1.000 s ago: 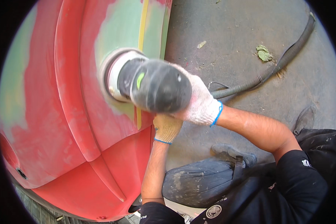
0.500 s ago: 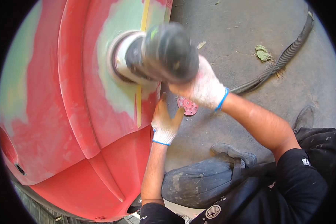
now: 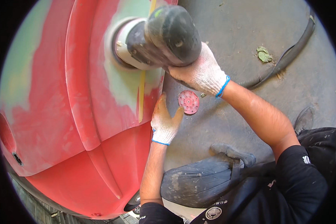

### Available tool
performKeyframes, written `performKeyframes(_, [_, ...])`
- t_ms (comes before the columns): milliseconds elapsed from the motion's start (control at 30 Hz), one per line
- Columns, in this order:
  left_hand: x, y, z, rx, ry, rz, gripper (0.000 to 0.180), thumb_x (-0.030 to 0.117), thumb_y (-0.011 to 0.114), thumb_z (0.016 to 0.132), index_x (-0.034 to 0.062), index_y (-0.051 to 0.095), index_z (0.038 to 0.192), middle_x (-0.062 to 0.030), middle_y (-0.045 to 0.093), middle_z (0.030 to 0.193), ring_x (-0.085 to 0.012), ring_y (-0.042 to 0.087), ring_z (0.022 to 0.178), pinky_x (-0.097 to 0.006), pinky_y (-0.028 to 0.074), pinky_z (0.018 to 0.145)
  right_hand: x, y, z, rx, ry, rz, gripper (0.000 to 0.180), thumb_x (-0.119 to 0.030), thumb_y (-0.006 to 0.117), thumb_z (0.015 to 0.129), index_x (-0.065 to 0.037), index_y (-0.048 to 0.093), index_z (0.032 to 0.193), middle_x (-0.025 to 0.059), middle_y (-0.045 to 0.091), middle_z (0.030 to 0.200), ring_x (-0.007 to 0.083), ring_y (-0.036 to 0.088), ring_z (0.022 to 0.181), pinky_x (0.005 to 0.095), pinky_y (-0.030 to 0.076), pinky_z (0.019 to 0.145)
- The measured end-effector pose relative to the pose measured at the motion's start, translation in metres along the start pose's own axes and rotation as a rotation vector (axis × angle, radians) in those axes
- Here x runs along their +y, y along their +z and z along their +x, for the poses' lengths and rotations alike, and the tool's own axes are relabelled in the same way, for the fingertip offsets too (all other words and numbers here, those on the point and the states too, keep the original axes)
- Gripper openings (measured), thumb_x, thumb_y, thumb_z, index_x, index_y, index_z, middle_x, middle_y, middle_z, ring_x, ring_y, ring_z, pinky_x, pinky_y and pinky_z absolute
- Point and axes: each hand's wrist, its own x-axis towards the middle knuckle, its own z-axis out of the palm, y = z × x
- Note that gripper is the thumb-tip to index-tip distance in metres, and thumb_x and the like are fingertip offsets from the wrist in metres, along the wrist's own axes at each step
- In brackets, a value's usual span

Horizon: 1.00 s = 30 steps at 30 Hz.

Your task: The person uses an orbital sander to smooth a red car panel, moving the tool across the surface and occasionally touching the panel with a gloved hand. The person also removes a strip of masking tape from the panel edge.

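Note:
A black and white sander (image 3: 173,39) is gripped by my right hand (image 3: 203,74), in a white glove with a blue cuff. Its blurred round pad lies against the pale green patch (image 3: 119,89) on the red car panel (image 3: 52,140). My left hand (image 3: 165,121), gloved in white with a tan palm side, rests at the panel's edge below the sander. Its thumb stands apart from the fingers, and it holds nothing visible. A strip of yellow tape (image 3: 141,99) runs along the panel near that edge, partly hidden behind the sander.
On the concrete floor beside my left hand lies a pink perforated sanding disc (image 3: 189,102). A grey ribbed hose (image 3: 293,54) curves across the floor at the right, beside a green crumpled leaf (image 3: 264,54). My shoe (image 3: 235,154) is on the floor below.
My right hand has moved the sander a little farther away along the panel. My left hand stays by the edge. More of the sanding disc shows, and the view has shifted slightly.

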Motion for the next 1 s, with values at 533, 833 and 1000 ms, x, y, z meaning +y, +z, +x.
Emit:
performKeyframes(533, [0.030,-0.061,0.004,0.370,0.489,0.591,0.077,0.023,0.073,0.073,0.0053,0.042,0.141,-0.0149,0.049,0.139,-0.0338,0.044,0.129,-0.043,0.031,0.109,-0.007,-0.034,0.036,0.190,0.075,0.125,0.027,-0.014,0.069,0.068,0.000,0.065,0.090,0.0086,0.066,0.075,0.0173,0.061,0.066,0.0317,0.050,0.062])
performKeyframes(833, [0.063,-0.138,0.120,0.346,0.375,1.361,0.090,0.057,0.059,0.083,0.0055,0.026,0.150,-0.0102,0.020,0.158,-0.0244,0.017,0.146,-0.036,0.013,0.118,0.015,-0.052,0.043,0.251,0.182,0.114,0.016,-0.011,0.065,0.059,0.000,0.061,0.069,0.0078,0.058,0.059,0.0163,0.052,0.050,0.0316,0.044,0.047])
performKeyframes(1000, [0.075,-0.121,0.140,0.344,0.357,1.472,0.087,0.061,0.045,0.087,0.0039,0.024,0.150,-0.0104,0.016,0.159,-0.0224,0.012,0.148,-0.036,0.007,0.120,0.020,-0.058,0.026,0.181,0.300,0.272,0.007,-0.005,0.066,0.066,-0.001,0.061,0.067,0.0038,0.057,0.061,0.0113,0.053,0.055,0.0263,0.041,0.052])
